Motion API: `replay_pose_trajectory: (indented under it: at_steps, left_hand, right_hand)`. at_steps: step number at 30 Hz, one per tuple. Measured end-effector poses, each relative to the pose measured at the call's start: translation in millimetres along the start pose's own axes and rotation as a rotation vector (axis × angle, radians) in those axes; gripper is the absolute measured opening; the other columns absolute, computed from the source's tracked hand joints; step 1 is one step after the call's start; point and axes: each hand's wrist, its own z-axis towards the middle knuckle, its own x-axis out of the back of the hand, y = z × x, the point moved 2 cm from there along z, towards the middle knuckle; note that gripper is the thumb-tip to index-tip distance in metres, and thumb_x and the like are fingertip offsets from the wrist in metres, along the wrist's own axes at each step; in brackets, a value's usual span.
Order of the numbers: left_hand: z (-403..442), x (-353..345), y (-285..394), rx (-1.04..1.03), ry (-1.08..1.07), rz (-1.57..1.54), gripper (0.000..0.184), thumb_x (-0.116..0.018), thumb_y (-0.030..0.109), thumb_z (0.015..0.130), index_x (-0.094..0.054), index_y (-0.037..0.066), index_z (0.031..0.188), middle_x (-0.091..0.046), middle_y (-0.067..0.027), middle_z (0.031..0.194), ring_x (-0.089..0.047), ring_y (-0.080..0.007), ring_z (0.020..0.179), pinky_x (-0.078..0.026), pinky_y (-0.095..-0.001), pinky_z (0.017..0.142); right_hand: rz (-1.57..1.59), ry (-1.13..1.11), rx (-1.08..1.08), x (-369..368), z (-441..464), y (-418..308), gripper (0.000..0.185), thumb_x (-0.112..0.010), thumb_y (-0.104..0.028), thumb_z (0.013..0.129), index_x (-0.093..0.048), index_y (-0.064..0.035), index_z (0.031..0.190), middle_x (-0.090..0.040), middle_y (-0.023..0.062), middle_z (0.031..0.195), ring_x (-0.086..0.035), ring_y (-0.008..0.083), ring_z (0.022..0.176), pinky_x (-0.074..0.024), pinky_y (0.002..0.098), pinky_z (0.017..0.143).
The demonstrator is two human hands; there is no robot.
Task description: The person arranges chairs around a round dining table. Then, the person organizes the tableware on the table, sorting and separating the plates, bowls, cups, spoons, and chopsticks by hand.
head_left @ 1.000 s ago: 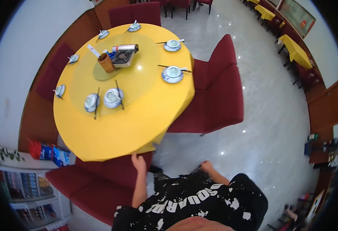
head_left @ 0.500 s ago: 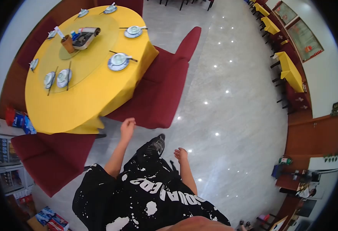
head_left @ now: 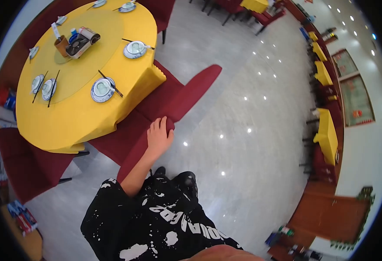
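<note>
My left hand (head_left: 159, 135) lies on top of the backrest of the nearest dark red chair (head_left: 134, 154), its fingers spread and pointing toward the table. Nothing shows between those fingers. Another red chair (head_left: 195, 93) stands just beyond. Both are drawn up to a round table with a yellow cloth (head_left: 76, 132). The closest place setting (head_left: 102, 89) has a blue-and-white plate, a bowl and chopsticks. My right hand is out of view.
A portable stove (head_left: 82, 45) and a brown holder (head_left: 61, 45) stand on the turntable. One red chair (head_left: 30, 163) is at the left. Grey shiny floor (head_left: 243, 152) stretches right, toward yellow-covered tables (head_left: 326, 135) along the wall. Boxes (head_left: 23, 217) lie lower left.
My left hand has come down onto the chair back from the air. My right hand has left the view. I have stepped forward, and the table appears farther left.
</note>
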Motion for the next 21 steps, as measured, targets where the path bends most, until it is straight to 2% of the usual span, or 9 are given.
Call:
replay_pose_trajectory:
  at_steps: [3,8,9,12,13,16,18,21]
  left_hand:
    - [40.4,-16.7,29.0,0.060,0.000,0.047,0.062,-0.062,0.030,0.086,-0.046,0.001,0.138,-0.051,-0.0208,0.135,-0.049,-0.0376,0.122,-0.042,-0.0513,0.097]
    - [128.3,-68.8,69.1,0.099,0.039,0.097,0.059,-0.059,0.031,0.090,-0.045,0.000,0.139,-0.054,-0.0204,0.133,-0.053,-0.0367,0.118,-0.043,-0.0513,0.096]
    - [149.5,-81.0,76.4,0.128,0.039,0.060,0.057,-0.054,0.035,0.094,-0.045,0.002,0.140,-0.060,-0.0206,0.124,-0.060,-0.0384,0.109,-0.045,-0.0520,0.092]
    - [211.9,-117.2,104.2,0.338,-0.090,0.050,0.057,-0.050,0.040,0.096,-0.046,0.004,0.140,-0.066,-0.0216,0.113,-0.063,-0.0414,0.099,-0.047,-0.0529,0.088]
    - [234.0,-127.1,112.6,0.350,-0.070,0.086,0.056,-0.049,0.040,0.097,-0.047,0.004,0.139,-0.067,-0.0215,0.110,-0.064,-0.0411,0.098,-0.047,-0.0526,0.087]
    - [264.9,-146.8,132.6,0.455,-0.038,0.143,0.053,-0.047,0.041,0.097,-0.051,0.005,0.135,-0.069,-0.0205,0.103,-0.065,-0.0393,0.095,-0.048,-0.0514,0.085]
    - [275.6,-133.1,142.7,0.548,-0.001,0.120,0.049,-0.049,0.040,0.096,-0.055,0.005,0.131,-0.069,-0.0189,0.102,-0.065,-0.0369,0.094,-0.048,-0.0494,0.085]
    - [285.1,-133.0,144.3,0.600,0.127,0.148,0.043,-0.054,0.037,0.093,-0.062,0.007,0.123,-0.070,-0.0158,0.100,-0.066,-0.0330,0.093,-0.048,-0.0454,0.085]
  right_hand:
    - [-0.097,-0.075,0.048,11.4,65.8,-72.8,0.031,-0.053,-0.031,0.095,-0.058,-0.0067,0.114,-0.068,0.0122,0.089,-0.062,0.0224,0.065,-0.0499,0.0363,0.053]
    - [-0.189,-0.115,-0.050,40.0,165.8,-195.2,0.027,-0.052,-0.026,0.093,-0.056,-0.0064,0.111,-0.068,0.0145,0.091,-0.064,0.0256,0.067,-0.0522,0.0392,0.055]
    - [-0.191,-0.115,-0.071,50.3,183.6,-224.8,0.026,-0.052,-0.025,0.093,-0.055,-0.0063,0.111,-0.068,0.0149,0.092,-0.064,0.0262,0.067,-0.0526,0.0398,0.055]
    - [-0.173,-0.095,-0.110,68.9,236.9,-336.6,0.024,-0.052,-0.023,0.091,-0.054,-0.0062,0.109,-0.069,0.0163,0.093,-0.066,0.0282,0.068,-0.0540,0.0416,0.057]
    - [-0.173,-0.092,-0.101,65.6,262.3,-384.4,0.023,-0.052,-0.022,0.091,-0.054,-0.0061,0.108,-0.069,0.0167,0.093,-0.066,0.0288,0.068,-0.0545,0.0422,0.057]
    - [-0.200,-0.093,0.045,19.9,340.6,-538.5,0.026,-0.052,-0.022,0.091,-0.052,-0.0052,0.110,-0.068,0.0184,0.093,-0.066,0.0290,0.068,-0.0542,0.0408,0.054]
    - [-0.269,-0.139,0.106,-32.9,342.9,-656.0,0.028,-0.052,-0.022,0.092,-0.052,-0.0039,0.113,-0.068,0.0175,0.093,-0.066,0.0265,0.068,-0.0530,0.0368,0.053]
    - [-0.292,-0.226,0.246,-119.6,378.5,-784.1,0.032,-0.055,-0.024,0.093,-0.053,-0.0053,0.119,-0.069,0.0151,0.093,-0.066,0.0231,0.068,-0.0519,0.0341,0.054]
